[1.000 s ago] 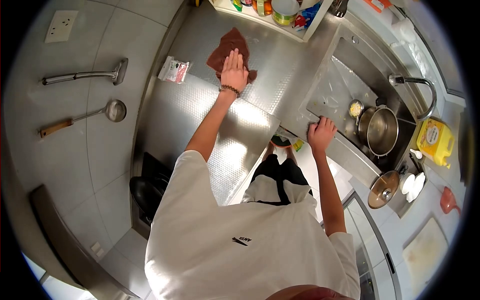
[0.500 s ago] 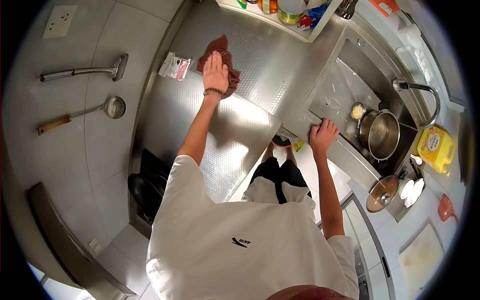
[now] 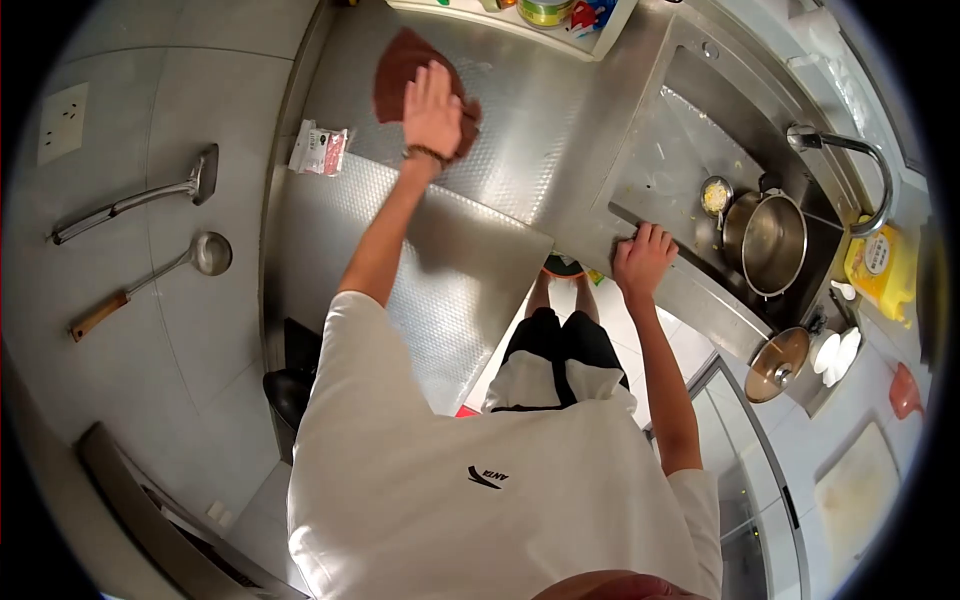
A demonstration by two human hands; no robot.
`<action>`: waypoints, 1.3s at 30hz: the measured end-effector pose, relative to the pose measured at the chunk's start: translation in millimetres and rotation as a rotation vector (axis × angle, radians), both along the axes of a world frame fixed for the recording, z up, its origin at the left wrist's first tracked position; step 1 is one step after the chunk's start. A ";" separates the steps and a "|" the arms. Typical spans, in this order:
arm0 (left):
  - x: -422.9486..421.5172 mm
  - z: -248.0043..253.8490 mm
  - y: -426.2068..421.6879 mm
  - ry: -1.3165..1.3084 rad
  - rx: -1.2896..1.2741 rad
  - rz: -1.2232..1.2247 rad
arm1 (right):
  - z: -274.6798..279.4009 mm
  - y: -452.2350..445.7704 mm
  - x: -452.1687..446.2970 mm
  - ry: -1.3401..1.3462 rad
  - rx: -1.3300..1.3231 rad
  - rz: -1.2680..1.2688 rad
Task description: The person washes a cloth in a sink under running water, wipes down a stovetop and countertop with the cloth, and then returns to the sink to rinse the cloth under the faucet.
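My left hand (image 3: pixel 433 112) lies flat on a brown cloth (image 3: pixel 402 80), fingers stretched out, on the metal countertop (image 3: pixel 520 130). The cloth is spread and wrinkled, and it sticks out beyond my fingertips and to both sides of the hand. Just left of it is a small white and pink packet (image 3: pixel 320 150). My right hand (image 3: pixel 645 262) is closed, its fingers curled over the front edge of the sink (image 3: pixel 690 285). What lies under its palm is hidden, and a dark patch shows beside the fingers.
In the sink are a steel pot (image 3: pixel 765 245) and a small strainer (image 3: pixel 716 196) with yellowish bits. A faucet (image 3: pixel 850 150) arches over it. A yellow jug (image 3: pixel 880 270) and a glass lid (image 3: pixel 777 365) are at the right. A shelf (image 3: pixel 540 35) with jars stands at the back.
My left hand and the cloth have slid away from me across the counter, and the cloth is spread out wider. My right hand stays at the sink edge. The whole view has shifted slightly.
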State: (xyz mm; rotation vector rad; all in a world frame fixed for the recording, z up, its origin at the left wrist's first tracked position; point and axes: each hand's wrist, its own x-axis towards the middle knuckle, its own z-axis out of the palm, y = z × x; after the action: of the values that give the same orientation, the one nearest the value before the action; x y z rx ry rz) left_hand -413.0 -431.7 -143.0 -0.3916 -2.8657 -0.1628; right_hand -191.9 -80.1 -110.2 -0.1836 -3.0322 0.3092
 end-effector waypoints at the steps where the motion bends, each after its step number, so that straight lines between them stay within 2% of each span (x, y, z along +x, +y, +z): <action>1: 19.7 3.5 8.0 -0.023 -0.039 -0.049 | 0.0 1.2 0.2 -0.003 -0.011 0.002; 4: 55.3 19.5 11.9 -0.141 0.099 -0.133 | 3.6 0.0 -5.7 0.017 -0.030 -0.002; 7: 34.6 18.7 11.9 -0.091 0.133 -0.131 | 5.1 0.0 -4.3 0.022 -0.039 -0.003; 11: -3.3 8.5 14.6 0.006 0.117 -0.084 | -0.1 1.3 -1.7 0.012 -0.029 0.010; 18: 52.9 4.2 16.3 -0.096 0.140 0.041 | 5.7 1.9 -4.9 0.037 -0.036 -0.009; 24: -17.7 -5.9 31.7 0.028 0.061 0.029 | 5.8 1.9 -2.5 0.045 -0.007 0.003; 30: 11.3 4.3 13.9 0.063 0.073 0.004 | 5.2 2.6 -1.7 0.072 -0.019 0.004; 34: 36.6 -4.6 -9.3 0.048 0.105 0.226 | 5.7 2.0 -0.2 0.076 -0.042 -0.009; 37: -4.2 -20.8 -16.9 0.050 0.072 0.348 | 5.4 4.4 -3.0 0.022 -0.024 -0.023; 39: -42.1 -23.1 -12.2 0.058 0.091 0.316 | 6.2 3.5 -2.7 0.012 -0.030 -0.016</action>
State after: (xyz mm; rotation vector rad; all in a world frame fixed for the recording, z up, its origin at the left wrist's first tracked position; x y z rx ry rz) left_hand -455.1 -444.0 -166.1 0.0744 -2.8032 -0.2173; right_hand -194.6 -76.6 -104.0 -0.2069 -3.0144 0.3532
